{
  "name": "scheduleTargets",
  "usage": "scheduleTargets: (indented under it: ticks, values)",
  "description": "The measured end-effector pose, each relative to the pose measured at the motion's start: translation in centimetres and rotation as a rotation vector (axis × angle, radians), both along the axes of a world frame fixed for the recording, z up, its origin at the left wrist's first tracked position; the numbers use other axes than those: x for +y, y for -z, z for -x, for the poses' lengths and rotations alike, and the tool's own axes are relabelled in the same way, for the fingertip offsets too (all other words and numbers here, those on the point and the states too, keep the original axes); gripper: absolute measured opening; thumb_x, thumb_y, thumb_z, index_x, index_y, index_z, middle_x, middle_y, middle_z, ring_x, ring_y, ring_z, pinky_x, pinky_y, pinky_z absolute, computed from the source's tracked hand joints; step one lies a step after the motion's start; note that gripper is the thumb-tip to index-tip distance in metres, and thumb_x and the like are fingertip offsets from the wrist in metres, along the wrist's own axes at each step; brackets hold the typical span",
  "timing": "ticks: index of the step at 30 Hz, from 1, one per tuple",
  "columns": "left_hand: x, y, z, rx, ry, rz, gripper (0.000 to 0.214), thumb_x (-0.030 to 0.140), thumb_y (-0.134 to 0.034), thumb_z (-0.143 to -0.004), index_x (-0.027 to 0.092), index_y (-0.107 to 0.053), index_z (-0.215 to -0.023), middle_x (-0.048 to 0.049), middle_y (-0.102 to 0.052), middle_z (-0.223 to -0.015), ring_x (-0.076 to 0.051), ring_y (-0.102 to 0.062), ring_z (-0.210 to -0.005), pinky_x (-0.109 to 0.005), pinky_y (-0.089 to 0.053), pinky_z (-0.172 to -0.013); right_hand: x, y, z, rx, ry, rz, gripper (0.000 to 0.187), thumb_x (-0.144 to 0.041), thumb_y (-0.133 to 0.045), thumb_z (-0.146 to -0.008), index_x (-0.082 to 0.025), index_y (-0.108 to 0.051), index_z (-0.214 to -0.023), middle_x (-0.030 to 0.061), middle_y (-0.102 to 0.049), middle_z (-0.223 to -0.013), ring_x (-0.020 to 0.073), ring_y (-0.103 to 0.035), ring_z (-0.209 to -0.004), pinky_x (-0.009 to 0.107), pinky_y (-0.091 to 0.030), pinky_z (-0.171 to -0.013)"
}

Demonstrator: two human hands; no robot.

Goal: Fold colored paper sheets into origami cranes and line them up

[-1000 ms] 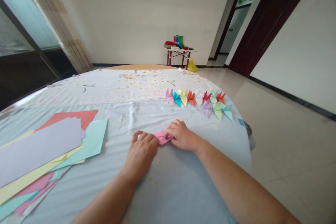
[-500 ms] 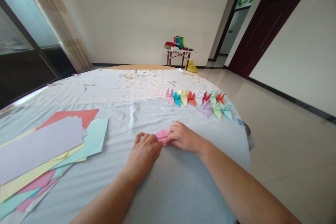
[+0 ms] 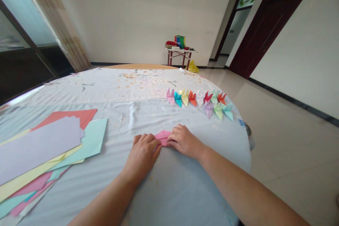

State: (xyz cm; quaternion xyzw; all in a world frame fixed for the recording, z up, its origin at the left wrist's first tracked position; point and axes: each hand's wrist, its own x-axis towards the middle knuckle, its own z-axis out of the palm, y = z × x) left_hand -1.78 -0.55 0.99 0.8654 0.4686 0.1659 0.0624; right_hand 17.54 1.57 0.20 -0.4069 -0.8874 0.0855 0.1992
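A small folded pink paper lies on the pale blue tablecloth between my two hands. My left hand rests knuckles up at its left edge, fingers curled and pressing on the paper. My right hand covers the paper's right end, fingers bent and pinching it against the table. Most of the paper is hidden under my fingers.
A fanned stack of coloured paper sheets lies at the left. Several finished origami cranes stand in rows at the far right, close to the round table's edge. A small side table stands by the far wall; dark doors at right.
My hands have drawn closer together over the pink paper, which shows less than before. The view has shifted slightly.
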Motion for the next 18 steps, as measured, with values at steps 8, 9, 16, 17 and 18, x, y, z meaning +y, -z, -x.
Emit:
scheduleTargets:
  ticks: [8,9,16,17,18]
  values:
    - [0.4,1.0,-0.3,-0.104,-0.125,0.052,0.029,0.038,-0.039,-0.085,0.025,-0.064,-0.084,-0.0029,-0.059,-0.084,-0.02,-0.052,-0.084,-0.037,-0.033,-0.078,0.6,0.9,0.4,0.112,0.125,0.098,0.025,-0.034,-0.054,-0.082,-0.017,-0.06,-0.066,0.0022,-0.06,-0.07,0.0139,-0.05,-0.074,0.027,-0.033,-0.072]
    - [0.4,1.0,-0.4,-0.106,-0.141,0.051,0.029,0.039,-0.039,-0.085,0.024,-0.064,-0.083,-0.0028,-0.059,-0.083,-0.02,-0.052,-0.083,-0.038,-0.033,-0.078,0.7,1.0,0.5,0.116,0.134,0.111,0.025,-0.033,-0.054,-0.081,-0.016,-0.06,-0.064,0.002,-0.06,-0.068,0.0135,-0.05,-0.072,0.027,-0.034,-0.072]
    - [0.5,0.9,-0.9,-0.125,-0.218,0.051,0.029,0.036,-0.041,-0.083,0.021,-0.063,-0.071,-0.0019,-0.058,-0.077,-0.019,-0.052,-0.079,-0.038,-0.033,-0.075,1.2,1.1,1.0,0.129,0.197,0.17,0.018,-0.028,-0.06,-0.075,-0.018,-0.062,-0.061,0.0,-0.063,-0.064,0.0123,-0.051,-0.066,0.025,-0.034,-0.07]
    - [0.5,0.9,-1.0,-0.13,-0.225,0.056,0.028,0.035,-0.042,-0.083,0.021,-0.063,-0.07,-0.002,-0.058,-0.077,-0.019,-0.052,-0.079,-0.037,-0.033,-0.074,1.2,1.0,1.0,0.127,0.203,0.176,0.017,-0.029,-0.06,-0.074,-0.018,-0.063,-0.061,0.0,-0.063,-0.064,0.0123,-0.052,-0.065,0.025,-0.034,-0.07]
    - [0.5,0.8,-1.0,-0.135,-0.232,0.064,0.027,0.035,-0.043,-0.082,0.021,-0.063,-0.069,-0.0021,-0.058,-0.076,-0.019,-0.052,-0.079,-0.037,-0.033,-0.074,1.2,1.0,1.1,0.126,0.21,0.18,0.017,-0.029,-0.06,-0.074,-0.018,-0.063,-0.061,0.0001,-0.064,-0.064,0.0124,-0.052,-0.065,0.025,-0.034,-0.07]
